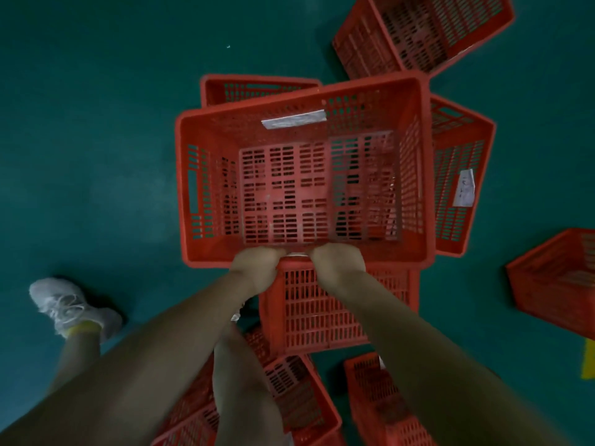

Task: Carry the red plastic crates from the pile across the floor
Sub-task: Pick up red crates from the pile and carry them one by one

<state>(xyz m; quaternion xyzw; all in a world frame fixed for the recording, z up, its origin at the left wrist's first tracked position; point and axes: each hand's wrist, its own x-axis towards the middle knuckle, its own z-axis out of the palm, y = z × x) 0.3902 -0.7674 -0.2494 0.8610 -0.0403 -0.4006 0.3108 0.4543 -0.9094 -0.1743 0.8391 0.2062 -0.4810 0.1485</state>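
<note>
A large red slotted plastic crate (206, 175) fills the centre of the head view, open side up, with a white label on its far inner wall. My left hand (256, 267) and my right hand (336, 263) grip its near rim side by side, fingers curled over the edge. The crate is held above a pile of other red crates (338, 310), which lie under and around it at different angles.
More red crates lie scattered: one at the top right (425, 30), one at the right edge (557, 278), several near my legs at the bottom (299, 394). The floor (96, 123) is dark green. My foot in a white shoe (69, 305) stands at the left.
</note>
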